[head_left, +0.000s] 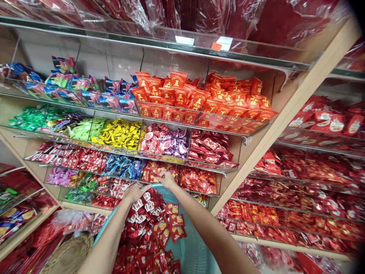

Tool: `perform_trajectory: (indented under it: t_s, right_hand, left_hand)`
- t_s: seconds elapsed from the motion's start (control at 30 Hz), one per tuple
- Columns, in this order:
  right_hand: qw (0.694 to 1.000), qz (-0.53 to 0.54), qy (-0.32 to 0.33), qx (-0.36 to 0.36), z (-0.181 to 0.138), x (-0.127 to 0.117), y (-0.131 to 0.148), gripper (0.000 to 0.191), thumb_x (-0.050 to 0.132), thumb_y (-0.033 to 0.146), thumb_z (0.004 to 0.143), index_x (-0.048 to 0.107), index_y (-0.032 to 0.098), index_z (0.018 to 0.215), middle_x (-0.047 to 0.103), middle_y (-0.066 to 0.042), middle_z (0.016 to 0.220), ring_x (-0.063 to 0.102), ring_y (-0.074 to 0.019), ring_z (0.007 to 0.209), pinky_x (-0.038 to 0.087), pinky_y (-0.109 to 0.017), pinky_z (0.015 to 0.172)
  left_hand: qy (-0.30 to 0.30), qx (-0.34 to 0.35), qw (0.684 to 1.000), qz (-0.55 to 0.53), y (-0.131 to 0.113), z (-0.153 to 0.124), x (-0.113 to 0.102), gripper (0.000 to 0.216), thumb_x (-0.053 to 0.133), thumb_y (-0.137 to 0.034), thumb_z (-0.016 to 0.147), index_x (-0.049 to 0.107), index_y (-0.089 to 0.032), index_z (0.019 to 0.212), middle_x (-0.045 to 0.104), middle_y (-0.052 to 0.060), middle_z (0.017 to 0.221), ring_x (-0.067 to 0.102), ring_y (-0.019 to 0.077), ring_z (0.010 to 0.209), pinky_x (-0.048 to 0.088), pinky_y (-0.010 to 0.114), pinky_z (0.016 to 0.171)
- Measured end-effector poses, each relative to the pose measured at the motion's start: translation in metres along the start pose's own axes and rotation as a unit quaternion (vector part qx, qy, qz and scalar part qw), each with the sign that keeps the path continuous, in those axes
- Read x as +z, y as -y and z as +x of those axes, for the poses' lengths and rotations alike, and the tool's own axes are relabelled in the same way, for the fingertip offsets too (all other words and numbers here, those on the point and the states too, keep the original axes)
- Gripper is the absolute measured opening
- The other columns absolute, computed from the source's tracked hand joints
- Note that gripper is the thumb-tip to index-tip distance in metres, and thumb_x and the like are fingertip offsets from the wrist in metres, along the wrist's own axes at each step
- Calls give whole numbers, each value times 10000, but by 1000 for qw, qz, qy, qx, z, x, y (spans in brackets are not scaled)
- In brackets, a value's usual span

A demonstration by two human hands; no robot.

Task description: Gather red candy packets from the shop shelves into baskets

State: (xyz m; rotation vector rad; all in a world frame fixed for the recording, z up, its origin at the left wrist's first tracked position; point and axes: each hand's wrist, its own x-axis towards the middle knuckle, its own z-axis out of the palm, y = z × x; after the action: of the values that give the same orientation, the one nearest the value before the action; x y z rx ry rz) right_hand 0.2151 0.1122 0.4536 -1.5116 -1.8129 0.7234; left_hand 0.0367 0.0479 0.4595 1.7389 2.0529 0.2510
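A large teal plastic basket (196, 232) stands in front of me, holding many small red candy packets (142, 232), some printed with orange slices. My left hand (135, 192) is closed on the basket's far rim, its thumb lying along the edge. Beyond that rim, my right hand (167, 180) is at a shelf compartment of red packets with orange pictures (151, 171). Its fingers are curled, and whatever is between them is too small to make out. Red packets (198, 180) of similar look fill the compartment just to its right.
Clear-fronted shelves rise ahead, filled with yellow candies (122, 133), purple candies (176, 141), blue candies (124, 165) and orange-red packets (171, 95). A wooden upright (273, 121) separates them from more shelves of red packets (310, 163). A woven straw item (68, 255) is at lower left.
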Motion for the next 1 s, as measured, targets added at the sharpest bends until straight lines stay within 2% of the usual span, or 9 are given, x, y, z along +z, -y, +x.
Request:
perform_trajectory:
  t_s: [0.13, 0.33, 0.43, 0.7, 0.87, 1.0]
  right_hand:
    - [1000, 14, -11, 2, 0, -1, -6, 76, 622, 254, 654, 629, 191, 613, 562, 50, 570, 501, -97, 570, 346, -189, 544]
    - [998, 16, -51, 27, -3, 0, -9, 175, 550, 194, 693, 625, 161, 538, 575, 17, 520, 513, -110, 542, 340, -193, 511]
    - [998, 17, -59, 14, -8, -3, -5, 175, 543, 204, 705, 647, 168, 569, 597, 6, 546, 529, -119, 557, 357, -201, 530]
    - [994, 40, -86, -45, -15, -18, -1, 178, 510, 219, 747, 673, 188, 682, 651, -21, 770, 570, -129, 685, 406, -219, 659]
    - [989, 105, -100, -22, -11, -13, -5, 157, 536, 236, 720, 669, 183, 655, 657, -21, 744, 580, -137, 673, 426, -229, 654]
    - [984, 141, -106, 4, -10, -12, -7, 201, 516, 283, 728, 672, 157, 713, 659, -25, 708, 575, -139, 630, 434, -232, 605]
  left_hand:
    - [-4, -5, 1000, 6, -2, -3, -2, 658, 307, -766, 632, 654, -212, 710, 698, 107, 855, 626, 298, 856, 448, 362, 734]
    - [-10, -8, 1000, 15, -4, -3, -2, 658, 314, -761, 637, 663, -218, 766, 695, 114, 871, 620, 307, 869, 441, 384, 749]
    - [-14, -5, 1000, 19, -6, -2, -1, 661, 308, -763, 640, 661, -217, 756, 693, 115, 871, 623, 297, 858, 441, 373, 739]
    - [-23, 15, 999, 16, -18, -6, 0, 636, 314, -756, 648, 656, -222, 697, 692, 90, 824, 629, 269, 816, 433, 315, 668]
    - [-26, 22, 999, 21, -27, -6, 1, 608, 334, -750, 650, 664, -243, 712, 693, 70, 783, 630, 260, 810, 428, 298, 653]
    - [-30, 14, 999, 22, -30, -5, 2, 580, 365, -731, 656, 668, -239, 710, 697, 63, 780, 629, 246, 832, 428, 280, 670]
